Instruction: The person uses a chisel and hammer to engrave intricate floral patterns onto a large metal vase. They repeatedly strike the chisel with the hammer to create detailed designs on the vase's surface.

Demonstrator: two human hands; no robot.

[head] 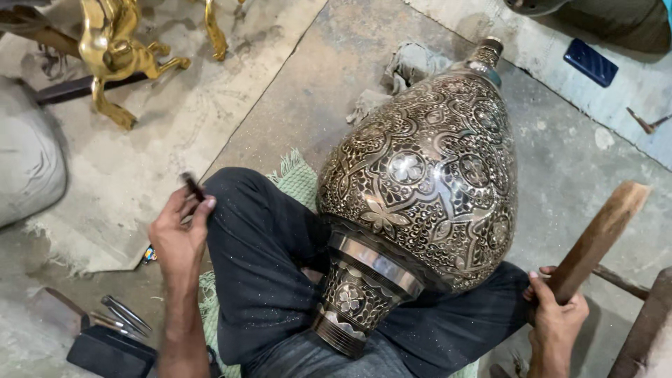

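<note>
A large engraved metal vase (420, 182) lies on its side across my crossed legs in dark trousers (259, 259), its foot toward me and its narrow neck pointing away. My left hand (178, 234) is out to the left of my knee, fingers pinched on a small dark chisel-like tool (192, 186). My right hand (556, 315) is low at the right, closed around the handle of a wooden mallet (598, 234) that angles up and away. Neither hand touches the vase.
A green fringed mat (297, 178) lies under my legs on the concrete floor. Gold-coloured metal figures (115, 49) stand at the top left. Several metal tools (122, 315) rest on a dark block at the bottom left. A crumpled rag (406, 66) lies beyond the vase, a dark blue phone (590, 61) farther right.
</note>
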